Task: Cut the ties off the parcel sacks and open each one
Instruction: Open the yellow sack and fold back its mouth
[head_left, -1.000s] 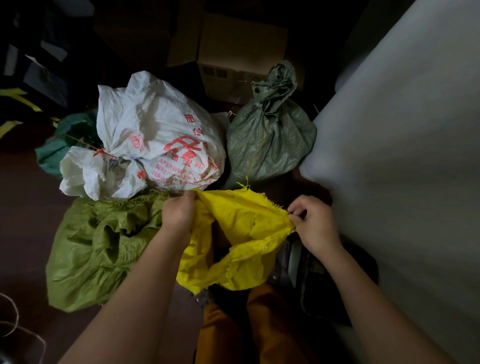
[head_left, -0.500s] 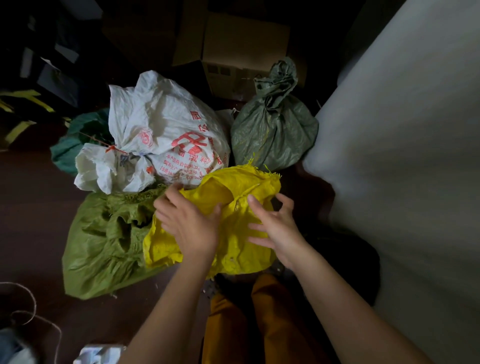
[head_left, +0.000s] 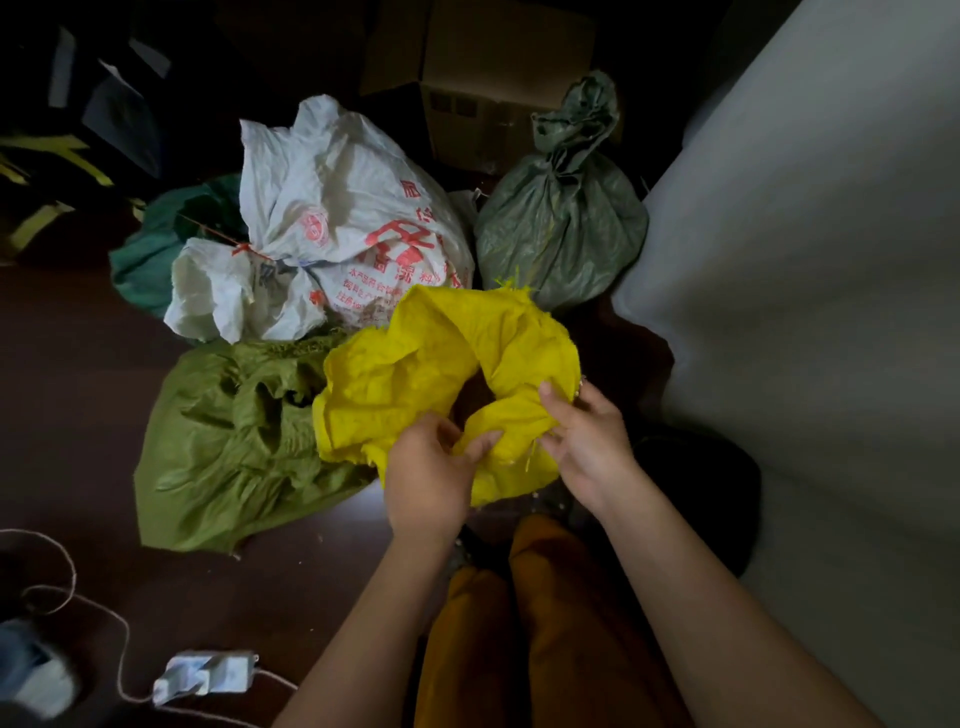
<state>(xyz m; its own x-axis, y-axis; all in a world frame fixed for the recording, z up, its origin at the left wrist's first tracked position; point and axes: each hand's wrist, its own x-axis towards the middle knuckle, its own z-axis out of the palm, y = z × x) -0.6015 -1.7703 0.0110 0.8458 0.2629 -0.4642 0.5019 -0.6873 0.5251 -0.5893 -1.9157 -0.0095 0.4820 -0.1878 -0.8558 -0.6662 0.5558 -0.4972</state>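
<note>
At centre frame, my left hand (head_left: 423, 480) and right hand (head_left: 587, 441) both pinch the near rim of the yellow sack (head_left: 415, 374), fingers curled into its mouth.

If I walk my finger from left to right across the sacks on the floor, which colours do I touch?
Dark teal sack → olive green sack → yellow sack that both hands hold → grey-green tied sack. The white sack overlaps several, so it is left out.

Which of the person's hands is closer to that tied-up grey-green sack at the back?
The right hand. It grips the yellow sack's rim just below the grey-green sack; the left hand holds the same rim farther left and lower.
</note>
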